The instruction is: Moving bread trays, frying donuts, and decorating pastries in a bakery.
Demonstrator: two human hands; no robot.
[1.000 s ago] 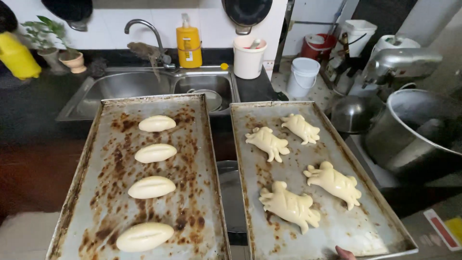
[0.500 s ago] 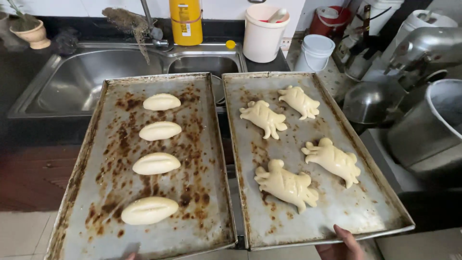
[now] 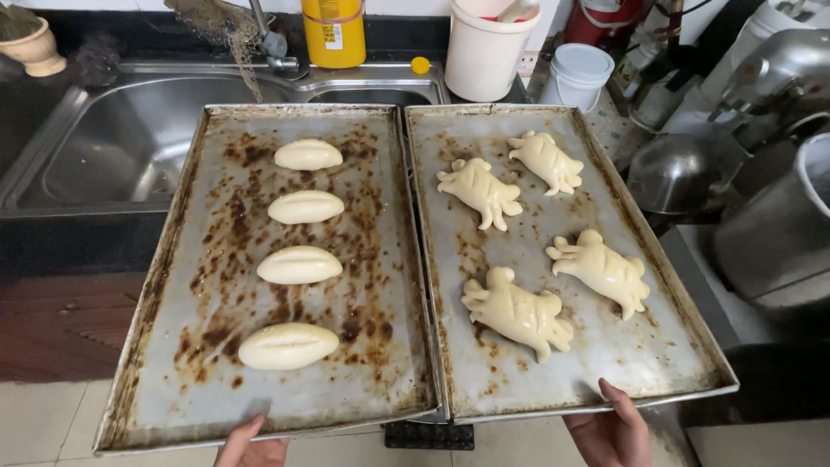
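Observation:
My left hand (image 3: 252, 448) grips the near edge of a stained metal baking tray (image 3: 372, 380) that carries several oval dough loaves (image 3: 299, 265) in a column. My right hand (image 3: 612, 431) grips the near edge of a second tray (image 3: 666, 363) beside it, thumb on the rim. That tray carries several raw dough pieces shaped like small animals (image 3: 517, 311). Both trays are held side by side, level, above the floor and in front of the counter.
A steel sink (image 3: 112, 147) with a tap lies behind the left tray. A yellow bottle (image 3: 333, 33), a white bucket (image 3: 487, 52) and a small white tub (image 3: 577, 73) stand at the back. Metal pots and a mixer (image 3: 761, 173) crowd the right.
The view has closed in on the trays and dipped down. My two hands have come into sight at the trays' near edges. The dough pieces keep their places.

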